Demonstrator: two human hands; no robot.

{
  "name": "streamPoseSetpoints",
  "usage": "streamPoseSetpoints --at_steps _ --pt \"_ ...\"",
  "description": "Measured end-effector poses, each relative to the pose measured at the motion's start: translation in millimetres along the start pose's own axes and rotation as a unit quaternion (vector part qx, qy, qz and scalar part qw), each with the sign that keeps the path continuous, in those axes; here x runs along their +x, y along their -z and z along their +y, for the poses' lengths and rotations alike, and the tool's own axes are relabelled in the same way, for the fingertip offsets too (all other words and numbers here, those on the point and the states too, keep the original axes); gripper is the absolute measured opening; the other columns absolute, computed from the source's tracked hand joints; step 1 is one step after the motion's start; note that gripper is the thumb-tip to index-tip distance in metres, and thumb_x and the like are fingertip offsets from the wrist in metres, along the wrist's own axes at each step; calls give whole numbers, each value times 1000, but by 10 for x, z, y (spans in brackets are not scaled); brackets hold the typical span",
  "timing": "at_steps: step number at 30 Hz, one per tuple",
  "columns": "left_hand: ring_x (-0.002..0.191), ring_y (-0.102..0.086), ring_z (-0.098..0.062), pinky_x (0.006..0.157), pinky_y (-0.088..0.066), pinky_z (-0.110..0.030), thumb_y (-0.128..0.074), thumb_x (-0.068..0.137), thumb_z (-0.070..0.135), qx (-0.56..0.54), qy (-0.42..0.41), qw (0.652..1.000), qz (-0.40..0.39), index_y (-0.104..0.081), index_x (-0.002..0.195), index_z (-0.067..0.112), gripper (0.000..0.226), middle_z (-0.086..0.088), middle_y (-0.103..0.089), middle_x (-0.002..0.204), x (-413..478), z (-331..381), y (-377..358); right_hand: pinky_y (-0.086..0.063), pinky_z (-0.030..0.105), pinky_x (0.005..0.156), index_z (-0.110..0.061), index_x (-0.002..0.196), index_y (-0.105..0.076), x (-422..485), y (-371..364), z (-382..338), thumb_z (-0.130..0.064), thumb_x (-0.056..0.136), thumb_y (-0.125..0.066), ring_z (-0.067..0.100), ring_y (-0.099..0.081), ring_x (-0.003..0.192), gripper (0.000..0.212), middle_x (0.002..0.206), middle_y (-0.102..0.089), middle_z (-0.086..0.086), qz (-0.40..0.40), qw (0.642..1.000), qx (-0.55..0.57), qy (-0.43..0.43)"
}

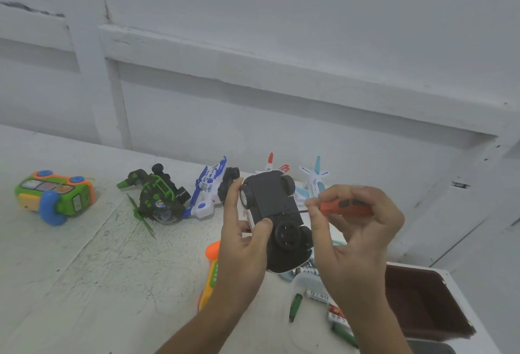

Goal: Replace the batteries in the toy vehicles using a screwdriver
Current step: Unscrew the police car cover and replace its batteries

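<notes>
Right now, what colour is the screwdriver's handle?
The screwdriver handle is orange with dark patches, in the head view.

The white toy car (270,198), black underside up, is held aloft, the orange-handled screwdriver (346,207) lying sideways with its tip at that underside, loose batteries (319,296) lying below.
</notes>
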State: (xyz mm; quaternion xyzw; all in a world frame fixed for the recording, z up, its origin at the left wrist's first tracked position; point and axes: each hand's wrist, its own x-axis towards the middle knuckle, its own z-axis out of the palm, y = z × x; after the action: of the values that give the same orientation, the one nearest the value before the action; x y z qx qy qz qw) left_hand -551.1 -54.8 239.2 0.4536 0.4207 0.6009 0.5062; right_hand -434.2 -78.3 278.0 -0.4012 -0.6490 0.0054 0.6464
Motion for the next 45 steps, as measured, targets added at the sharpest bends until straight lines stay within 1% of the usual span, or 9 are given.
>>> streamPoseSetpoints --at_steps 4,9,15,21,28,32,35,40,45 --pt "80 -66 -32 62 -59 -32 -57 93 7 -1 3 1000 10 -36 117 75 75 -4 -57 86 3 11 17 -51 28 79 -15 112 -53 68 37 -84 -6 87 -65 27 -61 83 29 111 -45 -2 -7 995 -82 60" --pt "68 -66 -29 57 -58 -28 -57 93 7 -6 8 1000 8 -36 122 70 72 -9 -54 87 0 -5 13 -46 20 80 -15 93 -71 184 28 -205 -17 88 -66 28 -59 79 7 97 -50 1 34 992 -109 56" --pt "62 -66 -21 54 -56 -25 -57 93 6 -9 19 1000 15 -38 120 69 72 -10 -55 85 4 -25 24 -50 25 86 -17 123 -60 254 73 -208 -11 92 -60 17 -67 90 32 98 -66 3 -12 995 -84 46" --pt "60 -62 -13 58 -57 -26 -57 93 6 0 33 999 12 -38 136 58 71 -9 -55 83 -12 -57 36 -43 26 101 -18 112 -64 293 117 -253 -17 91 -49 12 -62 112 26 112 -68 10 -96 993 -64 28" --pt "75 -65 -33 63 -56 -31 -58 92 10 9 45 999 21 -38 129 67 70 -13 -58 87 2 -65 33 -40 10 81 -27 102 -68 353 136 -249 -20 84 -72 4 -59 91 20 87 -61 7 -64 994 -89 27" --pt "63 -66 -15 57 -57 -25 -57 93 8 -9 42 999 19 -39 124 68 70 -14 -58 88 14 -37 53 -49 24 88 -21 122 -61 340 165 -250 -13 91 -54 15 -68 94 33 105 -67 -7 -111 992 -53 29" --pt "64 -67 -17 62 -59 -32 -57 93 9 -13 46 999 15 -39 122 70 70 -11 -57 87 13 -29 48 -44 20 95 -17 113 -65 351 177 -272 -9 88 -46 11 -67 97 32 120 -66 6 -132 990 -46 28" --pt "76 -68 -26 68 -61 -37 -58 93 12 -4 41 999 14 -38 118 74 70 -9 -58 88 10 -33 49 -39 10 85 -23 98 -71 416 170 -256 -23 83 -73 -1 -58 93 16 97 -58 11 -101 991 -83 36" --pt "84 -68 -34 69 -61 -40 -58 92 10 -8 47 999 15 -40 122 72 71 -15 -60 91 10 -44 46 -46 18 88 -17 124 -61 408 185 -214 -9 91 -60 15 -67 93 35 99 -68 0 -121 991 -41 25"
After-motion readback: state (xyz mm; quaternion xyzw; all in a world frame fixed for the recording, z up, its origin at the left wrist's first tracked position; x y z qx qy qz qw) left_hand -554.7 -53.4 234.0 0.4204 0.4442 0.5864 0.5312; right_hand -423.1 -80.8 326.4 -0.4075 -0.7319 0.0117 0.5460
